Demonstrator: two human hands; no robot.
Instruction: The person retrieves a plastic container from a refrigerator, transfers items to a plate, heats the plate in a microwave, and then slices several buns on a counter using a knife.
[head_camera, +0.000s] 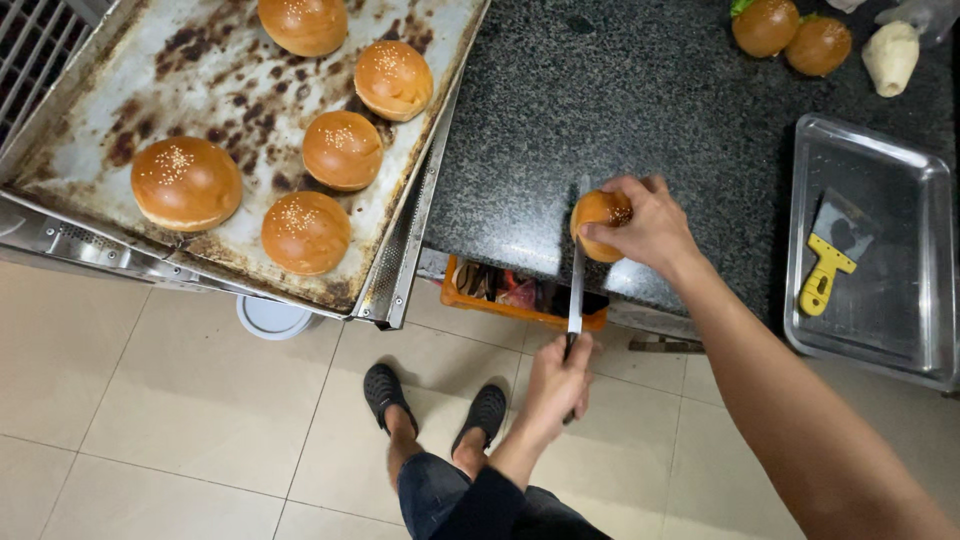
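steel knife (577, 280) slices a glossy (sesame-speckled) round bun (599, 222).

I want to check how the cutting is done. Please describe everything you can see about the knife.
The knife has a long, narrow, shiny metal blade and a dark handle. The left hand holds the handle, below the counter edge. The blade points away from the person and lies against the left side of the sesame bun, which the right hand steadies on the dark stone counter. How deep it has cut cannot be told.
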